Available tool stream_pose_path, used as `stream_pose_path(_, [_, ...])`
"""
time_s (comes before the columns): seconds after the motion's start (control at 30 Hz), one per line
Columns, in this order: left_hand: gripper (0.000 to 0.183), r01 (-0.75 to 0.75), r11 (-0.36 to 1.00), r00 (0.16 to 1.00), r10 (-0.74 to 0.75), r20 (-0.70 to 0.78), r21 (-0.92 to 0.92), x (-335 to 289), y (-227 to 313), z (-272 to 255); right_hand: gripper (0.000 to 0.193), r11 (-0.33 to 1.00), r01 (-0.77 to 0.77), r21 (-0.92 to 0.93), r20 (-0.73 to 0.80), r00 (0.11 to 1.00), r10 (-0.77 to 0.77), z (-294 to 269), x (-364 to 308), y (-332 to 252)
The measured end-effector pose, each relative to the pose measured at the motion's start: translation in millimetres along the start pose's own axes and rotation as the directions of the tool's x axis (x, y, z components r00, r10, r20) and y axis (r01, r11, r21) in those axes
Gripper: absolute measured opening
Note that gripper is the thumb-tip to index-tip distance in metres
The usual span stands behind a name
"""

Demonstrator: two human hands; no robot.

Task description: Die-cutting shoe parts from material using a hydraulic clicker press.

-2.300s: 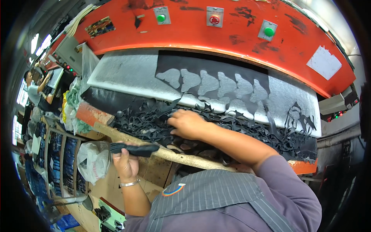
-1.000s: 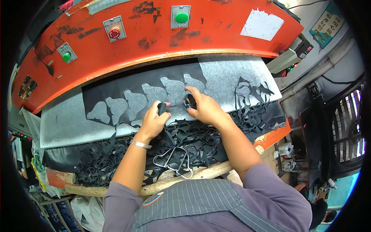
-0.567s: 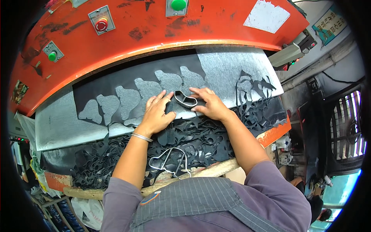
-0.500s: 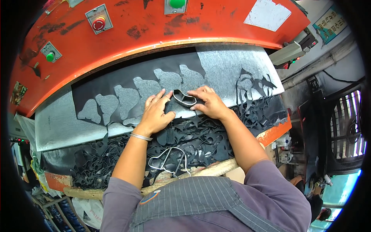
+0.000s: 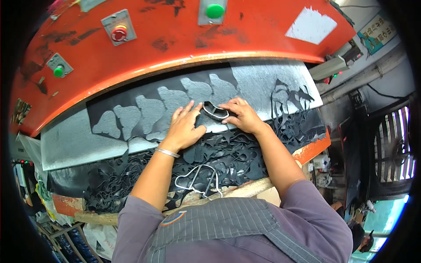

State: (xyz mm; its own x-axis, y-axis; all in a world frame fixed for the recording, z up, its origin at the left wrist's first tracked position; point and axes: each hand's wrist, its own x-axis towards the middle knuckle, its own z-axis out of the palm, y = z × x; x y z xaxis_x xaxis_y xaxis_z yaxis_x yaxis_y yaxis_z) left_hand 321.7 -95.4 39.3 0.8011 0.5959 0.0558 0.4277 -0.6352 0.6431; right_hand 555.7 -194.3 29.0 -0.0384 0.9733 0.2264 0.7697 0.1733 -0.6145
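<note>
A small curved metal cutting die (image 5: 216, 111) stands on the near edge of a black sheet (image 5: 149, 91). My right hand (image 5: 244, 115) grips its right side between thumb and fingers. My left hand (image 5: 184, 127) lies with fingers spread at the sheet's edge, its index fingertip at the die's left side. Several rounded cut-outs in the sheet show the grey metal plate (image 5: 267, 72) beneath. A larger pale wire-like outline die (image 5: 199, 180) rests on black scraps (image 5: 223, 162) close to my body.
An orange machine beam (image 5: 175, 33) spans the far side, with green buttons (image 5: 215, 11) and a red stop button (image 5: 119, 33). Loose black offcuts (image 5: 285, 98) lie at the plate's right. A worn wooden rail (image 5: 245, 189) edges the scrap heap. Another person (image 5: 362, 239) is partly visible at far right.
The whole view has shifted slightly, the scene sitting a little farther right and the machine lower. Both hands keep nearly the same places at the die.
</note>
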Motion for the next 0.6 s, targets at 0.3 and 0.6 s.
stream_pose_path(0.3, [0.017, -0.219, 0.708, 0.603, -0.442, -0.664, -0.671, -106.3, -73.8, -103.6, 0.058, 0.998, -0.054, 0.037, -0.262, 0.963, 0.062, -14.3, -45.4, -69.2])
stream_pose_path(0.6, [0.018, -0.123, 0.988, -0.072, 0.080, -0.994, 0.089, -179.0, -84.3, -235.6, 0.031, 0.968, 0.195, 0.157, -0.668, 0.743, -0.041, -41.8, 32.1, -184.4])
